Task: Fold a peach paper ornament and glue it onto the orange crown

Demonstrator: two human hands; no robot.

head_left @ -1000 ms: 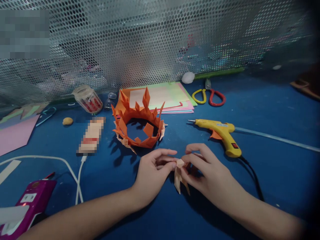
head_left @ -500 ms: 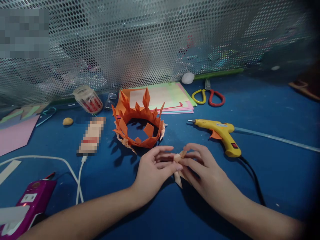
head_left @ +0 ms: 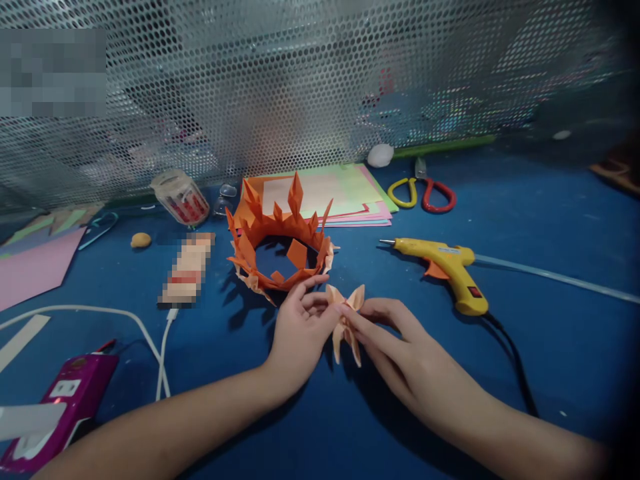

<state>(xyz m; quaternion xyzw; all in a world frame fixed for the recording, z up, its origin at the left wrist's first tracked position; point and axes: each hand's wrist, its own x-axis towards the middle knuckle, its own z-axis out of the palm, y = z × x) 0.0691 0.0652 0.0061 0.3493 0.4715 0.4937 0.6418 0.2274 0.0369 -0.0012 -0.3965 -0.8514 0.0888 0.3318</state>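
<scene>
Between my two hands is a small peach-coloured folded paper flower point(head_left: 347, 340) with pointed petals spread out. My left hand point(head_left: 304, 333) pinches it from the left with thumb and fingers. From the right, my right hand point(head_left: 400, 340) presses its fingertips onto the flower's middle, so part of the centre is hidden. Just beyond my left hand stands an orange paper crown point(head_left: 295, 193) with tall folded points and some peach pieces on its outside. To the right of my right hand lies a yellow glue gun point(head_left: 450, 263), a clear glue stick in its back end.
Behind the crown are stacked coloured papers point(head_left: 345, 180), with scissors point(head_left: 439, 197) to their right. A jar point(head_left: 181, 199) leans at the back left. A purple power strip point(head_left: 65, 407) and white cable point(head_left: 90, 309) lie at left. A perforated metal screen point(head_left: 320, 80) borders the back.
The paper flower has been turned so its petals now show spread open, and it sits slightly further left. Both hands have shifted with it, and the view has moved slightly.
</scene>
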